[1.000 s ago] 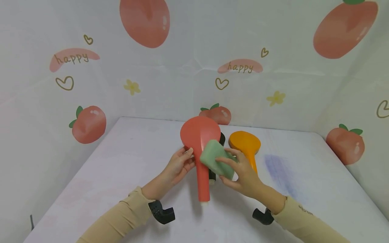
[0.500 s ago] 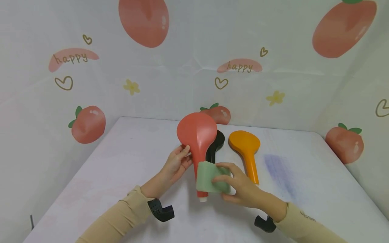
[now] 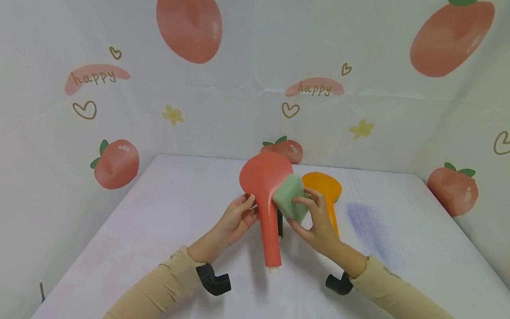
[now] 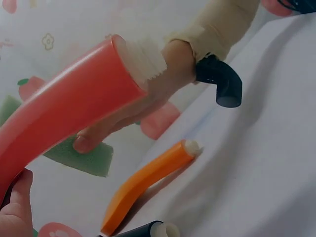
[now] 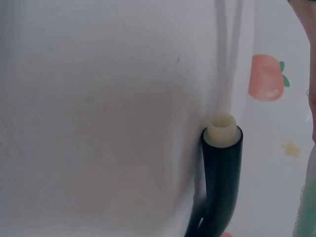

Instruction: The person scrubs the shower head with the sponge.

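Off the table, a red handheld shower head (image 3: 271, 226) is gripped at its neck by my left hand (image 3: 235, 221), its handle pointing toward me. The white threaded end (image 4: 143, 61) of that handle shows in the left wrist view. My right hand (image 3: 318, 226) pinches a pale green sponge (image 3: 287, 199) between thumb and fingers. In the head view the sponge lies against the right side of the red neck, just below the round head. The right wrist view catches only an edge of the sponge (image 5: 307, 212).
An orange shower head (image 3: 320, 182) lies on the table behind my right hand, which partly covers it. Mostly hidden behind the red one is a black shower head (image 3: 280, 226); its hollow end (image 5: 222, 129) shows in the right wrist view. A fruit-patterned cloth backs the table.
The sponge went down to the handle's lower end half a second ago and is now back up at the neck. The red shower head swung slightly left, then back right, still in my left hand.
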A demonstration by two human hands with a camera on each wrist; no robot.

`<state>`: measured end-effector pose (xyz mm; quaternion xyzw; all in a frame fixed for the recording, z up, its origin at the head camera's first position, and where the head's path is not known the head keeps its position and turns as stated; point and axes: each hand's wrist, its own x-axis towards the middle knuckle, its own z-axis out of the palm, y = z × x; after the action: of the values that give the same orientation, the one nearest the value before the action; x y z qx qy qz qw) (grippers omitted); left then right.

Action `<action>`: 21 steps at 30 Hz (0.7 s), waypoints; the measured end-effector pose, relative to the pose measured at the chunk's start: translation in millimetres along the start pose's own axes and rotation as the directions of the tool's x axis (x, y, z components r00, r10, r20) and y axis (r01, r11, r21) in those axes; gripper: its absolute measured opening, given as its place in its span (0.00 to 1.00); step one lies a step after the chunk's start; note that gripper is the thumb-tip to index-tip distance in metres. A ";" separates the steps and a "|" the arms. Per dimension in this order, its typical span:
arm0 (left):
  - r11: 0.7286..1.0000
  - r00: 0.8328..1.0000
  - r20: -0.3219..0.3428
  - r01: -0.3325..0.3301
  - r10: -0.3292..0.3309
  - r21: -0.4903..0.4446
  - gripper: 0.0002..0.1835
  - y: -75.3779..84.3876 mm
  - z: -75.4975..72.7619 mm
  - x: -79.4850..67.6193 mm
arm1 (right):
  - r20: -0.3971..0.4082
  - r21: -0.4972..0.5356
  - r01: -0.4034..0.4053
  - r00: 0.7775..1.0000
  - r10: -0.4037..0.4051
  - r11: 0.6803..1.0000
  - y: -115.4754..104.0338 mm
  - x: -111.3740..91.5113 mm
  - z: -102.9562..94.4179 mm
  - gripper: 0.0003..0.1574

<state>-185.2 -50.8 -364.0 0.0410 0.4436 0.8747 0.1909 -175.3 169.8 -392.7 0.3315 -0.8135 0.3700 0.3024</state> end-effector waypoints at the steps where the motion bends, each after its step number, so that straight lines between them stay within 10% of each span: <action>1: 1.000 1.000 -0.003 -0.001 0.001 -0.004 0.09 -0.4 -0.1 0.5 | 0.014 0.005 -0.006 1.000 0.005 1.000 -0.3 -1.1 0.1 0.37; 21: 0.995 0.992 -0.085 -0.093 0.091 -0.025 0.15 16.5 -5.1 2.2 | 0.297 0.375 0.145 0.917 -0.267 0.916 -14.8 -23.9 -5.1 0.29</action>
<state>-193.3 -62.7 -354.3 0.0221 0.4362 0.8898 0.1323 -148.4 173.9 -401.6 0.5234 -0.7357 0.4093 0.1312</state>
